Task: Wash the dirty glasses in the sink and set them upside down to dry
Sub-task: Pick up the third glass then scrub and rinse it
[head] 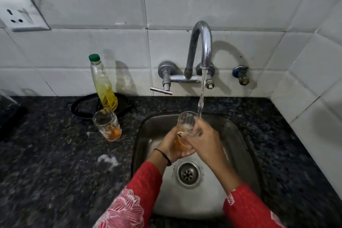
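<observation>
Both forearms enter from six o'clock, each in a red sleeve (144, 187) of finely textured fabric that ends well short of the wrist. The left sleeve carries a large white-and-pink outlined floral print toward seven o'clock; the right sleeve (246, 207) shows a smaller patch of the same print at its cuff edge and again lower down. A thin black band (164, 155) circles the left wrist. One nail on the left hand (171, 144) wears dark polish. The right hand (205, 139) is bare.

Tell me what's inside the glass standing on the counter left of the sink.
The glass on the counter holds orange residue and some pale foam at its bottom; above that it looks empty. Its base hides the counter beneath it.
</observation>
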Action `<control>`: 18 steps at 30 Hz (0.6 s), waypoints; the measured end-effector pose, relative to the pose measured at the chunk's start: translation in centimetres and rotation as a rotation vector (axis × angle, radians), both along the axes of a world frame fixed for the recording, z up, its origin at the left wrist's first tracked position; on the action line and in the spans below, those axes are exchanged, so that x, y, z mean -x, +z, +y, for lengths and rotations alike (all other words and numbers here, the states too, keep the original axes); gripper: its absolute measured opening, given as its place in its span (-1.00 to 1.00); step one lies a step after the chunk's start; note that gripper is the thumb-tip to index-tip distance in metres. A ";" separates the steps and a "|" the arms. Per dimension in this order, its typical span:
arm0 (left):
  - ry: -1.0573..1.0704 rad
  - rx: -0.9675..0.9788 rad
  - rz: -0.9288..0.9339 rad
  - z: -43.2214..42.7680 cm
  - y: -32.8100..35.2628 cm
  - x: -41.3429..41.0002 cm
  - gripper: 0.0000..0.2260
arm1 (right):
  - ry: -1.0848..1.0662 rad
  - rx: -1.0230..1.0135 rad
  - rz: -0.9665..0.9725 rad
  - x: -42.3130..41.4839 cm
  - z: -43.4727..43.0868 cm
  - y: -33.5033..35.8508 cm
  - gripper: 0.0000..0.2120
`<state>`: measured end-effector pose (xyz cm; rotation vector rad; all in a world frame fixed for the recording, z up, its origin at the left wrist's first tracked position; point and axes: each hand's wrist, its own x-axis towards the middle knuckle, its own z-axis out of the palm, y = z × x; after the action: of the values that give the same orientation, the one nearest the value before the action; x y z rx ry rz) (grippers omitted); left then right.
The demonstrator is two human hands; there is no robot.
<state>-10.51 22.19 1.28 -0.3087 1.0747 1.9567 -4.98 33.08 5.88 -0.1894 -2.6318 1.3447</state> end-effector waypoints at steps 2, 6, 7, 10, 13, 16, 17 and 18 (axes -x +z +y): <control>0.047 -0.086 -0.005 0.9 -0.2 -0.1 -0.69 | 0.077 -0.228 -0.039 -0.1 0.1 -0.2 -0.85; 0.134 -0.072 -0.078 2.2 -2.3 0.8 -0.64 | 0.096 -0.659 0.163 -0.2 0.6 -0.7 -0.80; 0.165 -0.006 -0.087 2.3 -3.2 1.1 -0.62 | 0.115 -0.697 0.138 -0.2 0.6 -0.3 -0.83; 0.230 0.079 -0.089 2.1 -5.3 1.7 -0.55 | 0.197 -0.682 -0.100 0.6 0.7 0.1 -0.77; 0.295 -0.018 -0.043 1.5 -6.3 2.1 -0.65 | 0.152 -0.480 -0.201 2.1 0.9 -0.7 -0.72; 0.314 -0.143 -0.032 1.4 -7.4 3.0 -0.55 | -0.069 0.071 -0.258 3.7 0.2 -2.5 -0.75; 0.304 -0.132 -0.015 1.6 -7.5 3.3 -0.48 | -0.098 0.216 -0.287 3.9 -0.4 -3.1 -0.75; 0.280 -0.109 0.009 1.8 -7.7 3.8 -0.42 | -0.084 0.269 -0.301 3.8 -1.0 -3.8 -0.74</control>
<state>-14.28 24.00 -6.43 -0.4090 0.9671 2.2582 -8.79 32.13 2.07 -0.5746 -2.6226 1.7585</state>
